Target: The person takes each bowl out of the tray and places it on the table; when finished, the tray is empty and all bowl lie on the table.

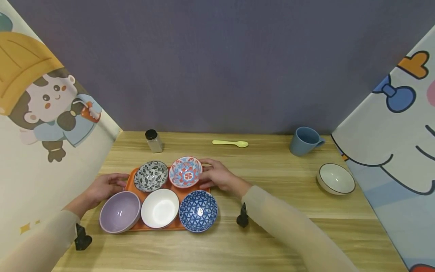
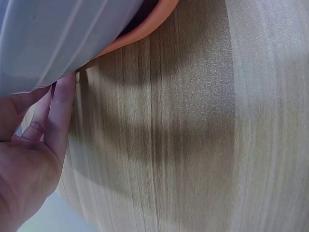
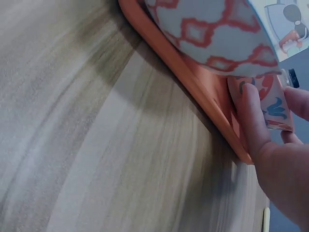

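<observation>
On the orange tray [image 1: 186, 193] sit several bowls. At the back are a black-and-white leaf bowl [image 1: 151, 176] and a red-and-blue flowered bowl [image 1: 185, 172]. In front stand a purple bowl [image 1: 120, 212], a white bowl [image 1: 160, 208] and a blue triangle-patterned bowl [image 1: 198, 211]. My right hand [image 1: 217, 174] holds the flowered bowl by its right side, thumb [image 3: 253, 113] and fingers spread around its outer wall. My left hand [image 1: 103, 187] reaches to the tray's left edge behind the purple bowl, its fingers extended; the purple bowl hides their tips in the left wrist view.
A black-capped shaker [image 1: 154, 141] stands behind the tray. A yellow spoon [image 1: 231, 143] lies at the back middle. To the right are a blue mug [image 1: 303, 141] and a cream bowl [image 1: 336, 179]. Printed side panels and a grey back wall [image 1: 224, 68] border the wooden table.
</observation>
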Demonstrator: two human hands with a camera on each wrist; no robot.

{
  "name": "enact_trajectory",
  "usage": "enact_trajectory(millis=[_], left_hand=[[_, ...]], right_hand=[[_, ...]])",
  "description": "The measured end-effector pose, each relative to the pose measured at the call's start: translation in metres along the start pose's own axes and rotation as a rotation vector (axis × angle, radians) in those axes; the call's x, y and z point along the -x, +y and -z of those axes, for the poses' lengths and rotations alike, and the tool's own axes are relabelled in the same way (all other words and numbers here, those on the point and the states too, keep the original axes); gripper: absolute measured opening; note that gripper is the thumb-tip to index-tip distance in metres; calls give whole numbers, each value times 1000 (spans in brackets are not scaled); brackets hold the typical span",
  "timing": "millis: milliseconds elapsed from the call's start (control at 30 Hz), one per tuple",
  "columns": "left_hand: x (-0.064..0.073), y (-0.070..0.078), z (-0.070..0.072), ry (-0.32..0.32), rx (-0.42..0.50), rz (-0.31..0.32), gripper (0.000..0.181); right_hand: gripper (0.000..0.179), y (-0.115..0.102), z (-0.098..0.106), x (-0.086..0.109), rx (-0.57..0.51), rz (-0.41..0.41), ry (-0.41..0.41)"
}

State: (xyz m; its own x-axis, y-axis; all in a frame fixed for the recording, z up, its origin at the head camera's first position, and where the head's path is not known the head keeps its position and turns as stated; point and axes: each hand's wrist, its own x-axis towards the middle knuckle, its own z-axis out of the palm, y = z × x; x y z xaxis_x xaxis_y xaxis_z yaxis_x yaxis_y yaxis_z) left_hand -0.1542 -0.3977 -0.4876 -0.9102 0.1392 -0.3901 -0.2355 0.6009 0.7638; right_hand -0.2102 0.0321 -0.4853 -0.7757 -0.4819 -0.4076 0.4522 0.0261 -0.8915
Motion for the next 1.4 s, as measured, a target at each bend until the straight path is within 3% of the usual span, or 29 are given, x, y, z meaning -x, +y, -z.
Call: enact_trajectory(millis=[767, 1133, 1400], left_hand=[[1, 1, 0, 3, -6, 24, 57], [2, 0, -1, 3, -15, 5, 56], [2, 3, -1, 4, -19, 9, 56]], right_hand=[[64, -8, 12, 20, -86, 19, 55], [63, -33, 33, 41, -118, 42, 83], [59, -47, 60, 65, -117, 94, 103]])
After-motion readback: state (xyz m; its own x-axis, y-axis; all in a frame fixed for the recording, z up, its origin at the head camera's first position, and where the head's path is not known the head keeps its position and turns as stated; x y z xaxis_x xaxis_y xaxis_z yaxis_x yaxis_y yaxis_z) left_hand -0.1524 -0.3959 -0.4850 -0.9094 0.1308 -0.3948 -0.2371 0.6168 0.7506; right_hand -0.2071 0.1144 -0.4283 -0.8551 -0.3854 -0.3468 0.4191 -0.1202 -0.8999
